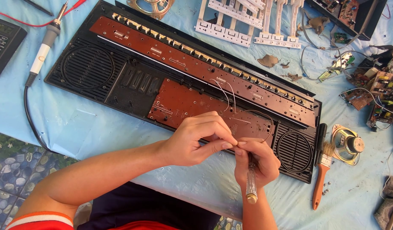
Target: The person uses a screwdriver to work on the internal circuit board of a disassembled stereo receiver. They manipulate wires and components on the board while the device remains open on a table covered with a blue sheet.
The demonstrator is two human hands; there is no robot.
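Risk: slip of the clear-handled screwdriver [251,184] off whatever it bears on, likely scoring the reddish-brown circuit board [192,102] or snagging the thin pale wires [227,91] looped just above the hands; cause would be a sideways push, since the tip is hidden under the fingers and cannot be watched.
Second risk: loss of any small part pinched between the fingertips, too small to make out; a loose pinch would drop it into the slotted grille [295,151] just right of the hands.
Third risk: strain on the thin wires if the long black plastic case panel [137,81] shifts on the light blue cloth-covered tabletop [77,123].
Left hand [194,140]: fingers curled narrow, thumb and forefinger pressed together at the lower edge of the case panel, touching the right hand's fingertips.
Right hand [255,161]: fingers closed around the screwdriver shaft, handle pointing down toward the body.
Case panel: lying diagonally, inside face up, round speaker grilles at both ends, row of pale tabs along its upper edge, dusty and worn.
Nearby: wooden-handled paintbrush [322,181] and loose round speaker [348,145] just right of the case panel; white-handled soldering iron [44,47] to its left.
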